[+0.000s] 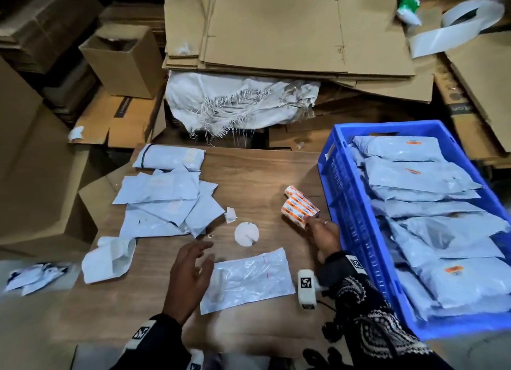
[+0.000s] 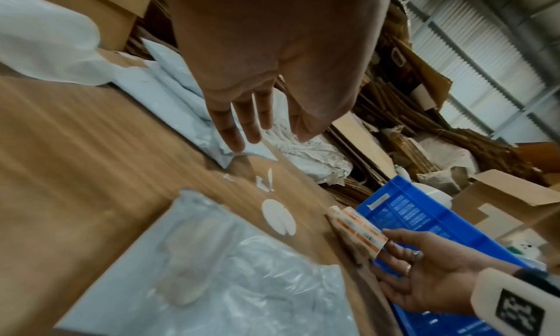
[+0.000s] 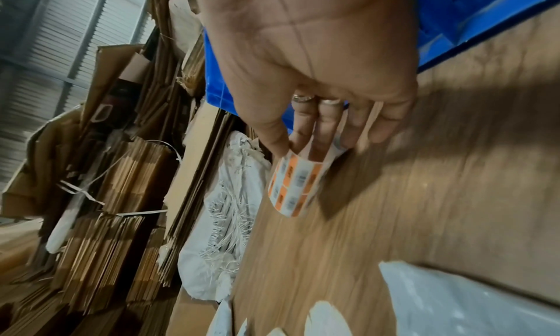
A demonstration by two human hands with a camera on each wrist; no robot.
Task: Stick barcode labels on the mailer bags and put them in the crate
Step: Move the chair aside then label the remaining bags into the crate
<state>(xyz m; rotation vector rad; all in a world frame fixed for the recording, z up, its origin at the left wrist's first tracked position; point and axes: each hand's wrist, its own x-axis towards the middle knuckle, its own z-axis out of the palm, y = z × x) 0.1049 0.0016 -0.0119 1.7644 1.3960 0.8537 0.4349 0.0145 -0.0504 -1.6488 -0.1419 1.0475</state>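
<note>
My right hand (image 1: 325,235) pinches the near end of the label strip (image 1: 300,208) between thumb and fingers; the strip curls away from the hand above the worktop (image 1: 262,173), just left of the crate (image 1: 336,203). In the right wrist view the labels are orange and white, each with a printed barcode.

My left hand (image 1: 190,270) is released, fingers straight and spread, holding nothing. It hovers over the worktop at the left end of one mailer bag (image 1: 247,281). That bag lies flat at the near edge, between my two hands. I cannot tell whether the hand touches it.

More bags form a loose pile (image 1: 168,201) on the left of the worktop, well apart from the crate. The blue crate stands on the right and holds a stack of bags; several of these (image 1: 414,176) carry an orange label.

A white paper disc (image 1: 246,234) lies on the worktop between the pile and the strip.
</note>
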